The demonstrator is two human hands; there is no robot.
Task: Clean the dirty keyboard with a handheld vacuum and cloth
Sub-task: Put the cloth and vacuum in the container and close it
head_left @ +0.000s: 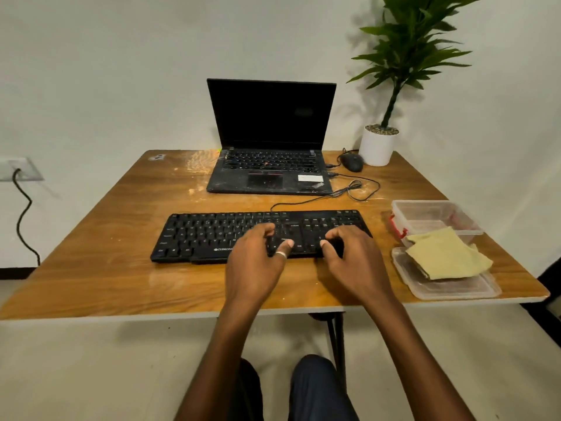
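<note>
Both hands rest on the right half of the black keyboard (206,235), backs up, with the fingers loosely bent down onto the keys and gripping nothing. Left hand (258,256) covers the keys just right of the keyboard's middle. Its thumb, which wears a pale ring (280,254), lies out to the right over the lowest key rows. Right hand (355,256) sits over the block of keys near the keyboard's right end, with its thumb pointing left toward the other thumb. The two thumbs are near each other but apart, with a strip of keys showing between them. The fingertips of both hands are hidden behind the knuckles, so I cannot tell which keys they touch.

The keyboard lies flat across the near middle of the wooden table (91,268), its left half uncovered. Its thin black cable (306,200) runs from its back edge toward the open laptop (270,141) behind it, coiling in a loose loop on the way. The laptop's screen is dark and its palm rest looks dusty.

The folded yellow cloth (446,256) is well to the right of the right hand, near the table's right edge. It lies on a shallow clear plastic lid (449,290) and its far corner leans against a clear plastic container (434,214) with red clips. A black mouse (352,162) sits to the right of the laptop, just beside a white pot (378,147) that holds a green plant.
</note>
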